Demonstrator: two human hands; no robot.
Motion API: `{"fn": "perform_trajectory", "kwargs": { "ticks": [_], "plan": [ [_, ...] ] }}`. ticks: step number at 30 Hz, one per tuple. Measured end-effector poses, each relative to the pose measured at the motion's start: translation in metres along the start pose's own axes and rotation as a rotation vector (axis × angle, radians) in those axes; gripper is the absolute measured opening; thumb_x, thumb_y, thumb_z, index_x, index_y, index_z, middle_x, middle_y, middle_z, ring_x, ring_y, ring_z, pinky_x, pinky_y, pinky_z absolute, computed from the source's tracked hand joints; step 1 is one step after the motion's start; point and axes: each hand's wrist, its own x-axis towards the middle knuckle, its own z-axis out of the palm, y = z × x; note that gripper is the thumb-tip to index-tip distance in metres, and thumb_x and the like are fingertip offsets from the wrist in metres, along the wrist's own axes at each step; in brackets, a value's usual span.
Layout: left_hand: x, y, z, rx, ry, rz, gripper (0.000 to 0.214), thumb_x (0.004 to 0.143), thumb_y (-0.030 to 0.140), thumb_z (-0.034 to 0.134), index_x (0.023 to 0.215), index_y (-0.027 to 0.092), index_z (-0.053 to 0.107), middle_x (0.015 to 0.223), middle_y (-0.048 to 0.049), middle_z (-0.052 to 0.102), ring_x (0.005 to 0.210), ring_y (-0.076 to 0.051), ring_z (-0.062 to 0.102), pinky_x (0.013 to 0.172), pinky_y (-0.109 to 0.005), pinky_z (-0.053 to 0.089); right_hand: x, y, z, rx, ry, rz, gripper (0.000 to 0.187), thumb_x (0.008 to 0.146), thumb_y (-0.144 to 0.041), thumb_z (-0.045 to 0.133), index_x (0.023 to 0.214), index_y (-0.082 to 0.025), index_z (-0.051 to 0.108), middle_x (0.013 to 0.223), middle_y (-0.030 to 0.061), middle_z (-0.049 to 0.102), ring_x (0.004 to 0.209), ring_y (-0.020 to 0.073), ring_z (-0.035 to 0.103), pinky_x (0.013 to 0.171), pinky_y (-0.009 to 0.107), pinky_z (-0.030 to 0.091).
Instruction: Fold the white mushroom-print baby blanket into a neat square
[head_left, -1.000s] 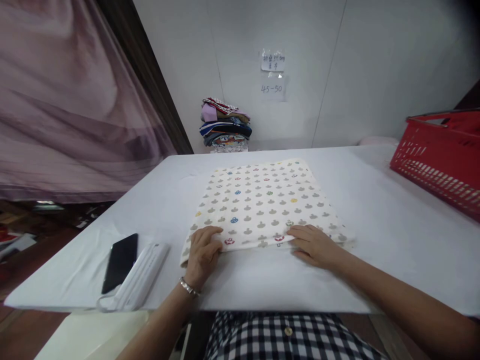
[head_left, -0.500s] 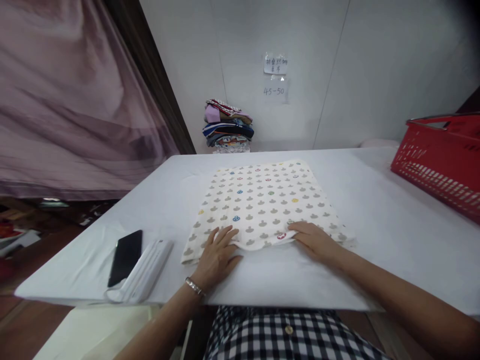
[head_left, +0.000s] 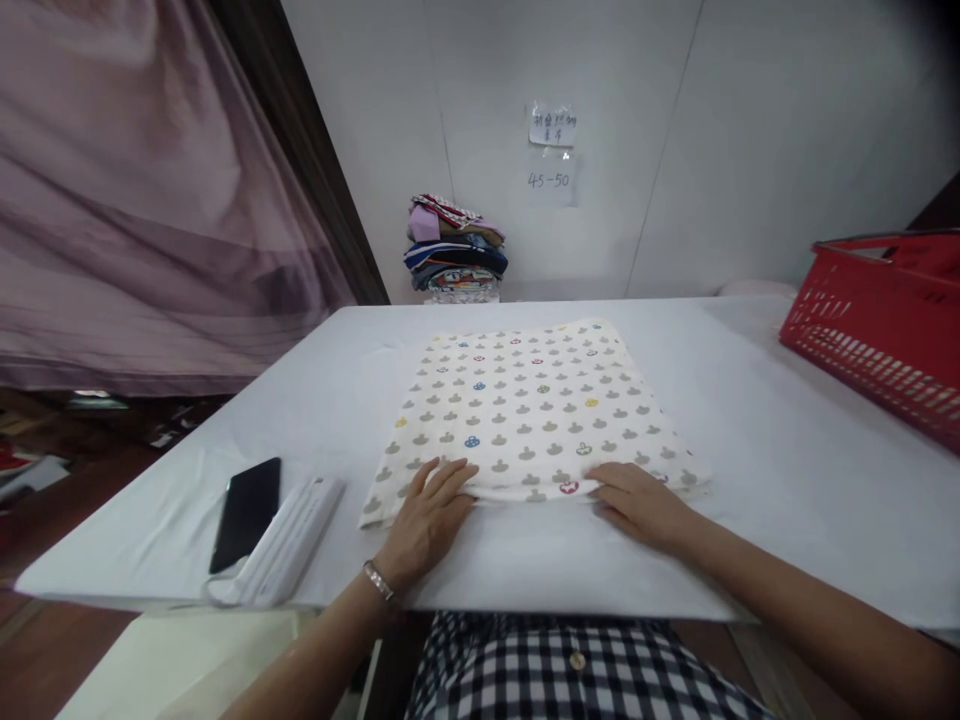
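A white cloth (head_left: 517,410) printed with grey and coloured mushroom shapes lies spread on the table in front of me. My left hand (head_left: 433,515) is at its near edge, left of the middle, fingers over the fabric and thumb tucked close at the edge. Farther right along that same edge, my right hand (head_left: 637,500) pinches the cloth between fingers and thumb. Between the two hands the edge runs nearly straight and slightly raised. Its left near corner lies on the table beyond my left hand.
The white-covered table (head_left: 765,430) carries a black phone (head_left: 246,513) and a white folded bundle (head_left: 289,545) at the left front. A red plastic basket (head_left: 885,330) stands at the right. A stack of folded cloths (head_left: 456,250) is by the wall, below paper notes (head_left: 551,150).
The near edge of the cloth has gone from sagging and wavy to straighter and lower. My right hand has come slightly nearer to me, and my left thumb has drawn in toward the fingers.
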Motion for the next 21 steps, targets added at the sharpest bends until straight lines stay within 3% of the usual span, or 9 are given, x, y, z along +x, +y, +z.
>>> {"fn": "perform_trajectory", "kwargs": {
  "ticks": [6, 12, 16, 21],
  "plan": [
    [-0.007, 0.001, 0.001, -0.068, 0.016, 0.054, 0.017, 0.084, 0.017, 0.047, 0.081, 0.022, 0.063, 0.118, -0.0008, 0.06, 0.118, -0.019, 0.046, 0.105, -0.044, 0.03, -0.005, 0.001, -0.002, -0.006, 0.043, -0.056, 0.019, 0.089, -0.022, 0.043, 0.095, -0.019, 0.061, 0.113, 0.0079, 0.059, 0.106, 0.0206, 0.052, 0.088, 0.039, 0.044],
    [-0.007, -0.003, -0.004, -0.122, 0.026, 0.016, 0.014, 0.082, 0.014, 0.047, 0.083, 0.02, 0.059, 0.12, -0.0061, 0.057, 0.119, -0.02, 0.044, 0.105, -0.046, 0.03, 0.006, -0.001, -0.013, -0.043, -0.005, 0.022, 0.021, 0.089, -0.028, 0.043, 0.094, -0.018, 0.06, 0.12, 0.0102, 0.055, 0.111, 0.0234, 0.049, 0.088, 0.041, 0.043],
    [-0.005, -0.003, -0.001, -0.22, 0.105, -0.07, 0.011, 0.081, 0.012, 0.047, 0.084, 0.019, 0.055, 0.118, -0.0071, 0.056, 0.118, -0.021, 0.043, 0.103, -0.047, 0.032, 0.006, -0.003, -0.004, -0.106, -0.048, 0.002, 0.024, 0.088, -0.034, 0.046, 0.098, -0.017, 0.06, 0.122, 0.0108, 0.054, 0.114, 0.0256, 0.046, 0.088, 0.042, 0.042],
    [0.0, -0.003, 0.0, -0.369, 0.197, -0.178, 0.008, 0.082, 0.013, 0.048, 0.081, 0.02, 0.052, 0.113, -0.0065, 0.055, 0.112, -0.019, 0.047, 0.095, -0.042, 0.04, 0.004, 0.001, 0.009, -0.242, 0.079, -0.006, 0.023, 0.09, -0.016, 0.04, 0.097, -0.015, 0.062, 0.117, 0.0105, 0.057, 0.111, 0.0236, 0.048, 0.084, 0.039, 0.043]
  ]
}}
